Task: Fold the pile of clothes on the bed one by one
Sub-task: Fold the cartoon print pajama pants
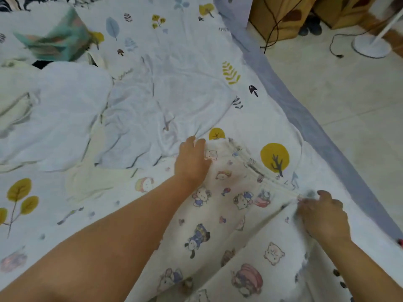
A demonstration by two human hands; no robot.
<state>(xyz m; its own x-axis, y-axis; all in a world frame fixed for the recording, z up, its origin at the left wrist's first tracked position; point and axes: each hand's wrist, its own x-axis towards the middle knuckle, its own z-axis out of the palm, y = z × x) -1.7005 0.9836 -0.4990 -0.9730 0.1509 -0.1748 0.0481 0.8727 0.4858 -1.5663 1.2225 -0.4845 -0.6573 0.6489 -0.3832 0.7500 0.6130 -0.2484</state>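
Observation:
A white garment printed with cartoon characters (231, 216) lies spread on the bed in the lower middle, its elastic waistband (253, 168) running diagonally at its far edge. My left hand (192, 160) grips the waistband's left corner, fingers curled over the cloth. My right hand (322, 216) pinches the waistband's right end near the bed's edge. A pale blue-white garment (139, 110) lies crumpled beyond my left hand, beside more white and cream clothes (32, 118) at the left. A teal patterned piece (56, 40) sits at the far left.
The bedsheet (239, 51) is white with leaf and tree prints and a grey-blue border (305, 118) along the right. Past it is tiled floor (349, 94) with a white fan base (370, 46), black cables and cardboard boxes (281, 16).

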